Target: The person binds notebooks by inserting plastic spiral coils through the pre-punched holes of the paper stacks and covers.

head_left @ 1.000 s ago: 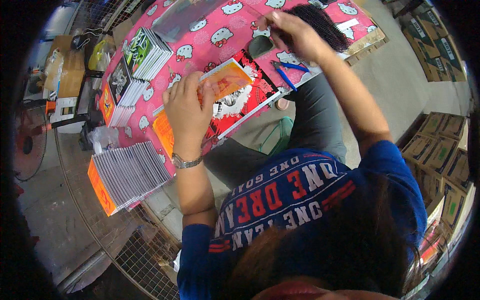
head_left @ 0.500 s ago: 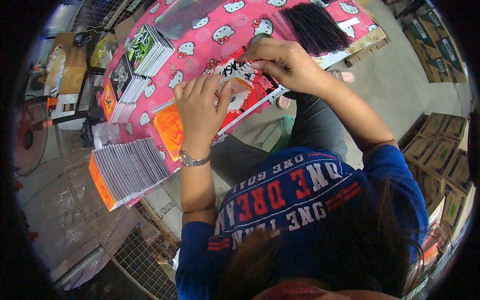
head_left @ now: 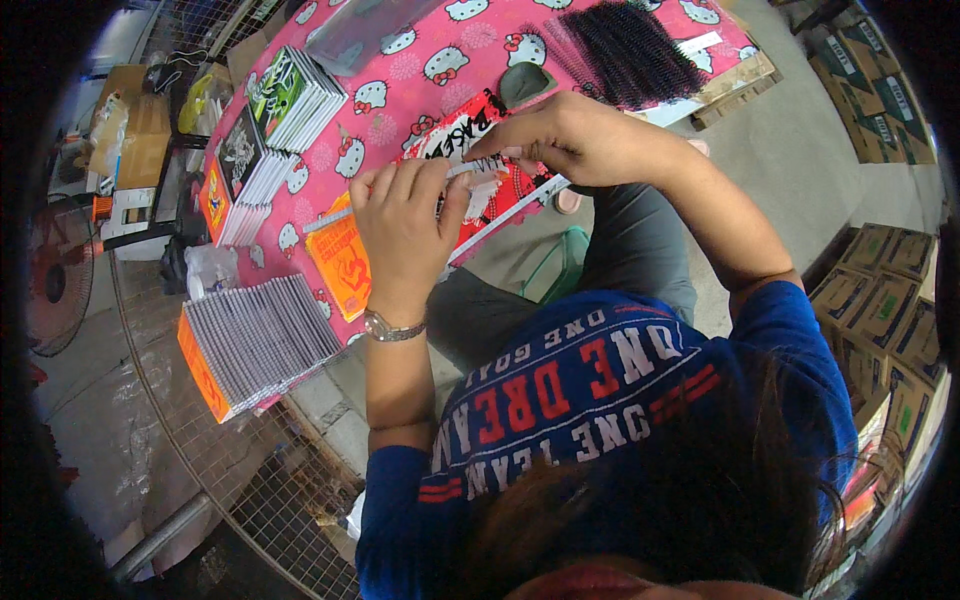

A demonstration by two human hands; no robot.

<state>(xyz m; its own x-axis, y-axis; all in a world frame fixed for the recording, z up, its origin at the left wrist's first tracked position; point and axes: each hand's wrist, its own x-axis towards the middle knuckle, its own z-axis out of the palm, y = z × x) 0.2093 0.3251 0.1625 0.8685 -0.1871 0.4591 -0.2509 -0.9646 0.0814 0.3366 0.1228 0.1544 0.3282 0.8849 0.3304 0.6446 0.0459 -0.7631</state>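
Observation:
My left hand (head_left: 405, 225), with a watch on its wrist, grips a thin notebook (head_left: 462, 168) whose pale punched edge is turned up. At the other end of that edge, my right hand (head_left: 565, 140) is closed, index finger and thumb pinching there. Whether a coil lies between its fingertips is too small to tell. Beneath both hands lie red, white and black printed covers (head_left: 468, 125) at the table's near edge. Beside my left hand is an orange-covered notebook (head_left: 340, 255), partly hidden by it.
A pink patterned cloth (head_left: 440, 65) covers the table. Black spiral coils (head_left: 630, 55) lie at the far right, near a dark grey dish (head_left: 525, 85). Bound notebooks (head_left: 262, 328) are stacked at the left, with more stacks (head_left: 300, 100) behind. Cartons (head_left: 880, 290) stand at right; a fan (head_left: 60, 275) at left.
The held notebook has tilted so its punched edge shows between my hands. My right hand has shifted slightly down, uncovering the grey dish and more of the red cover.

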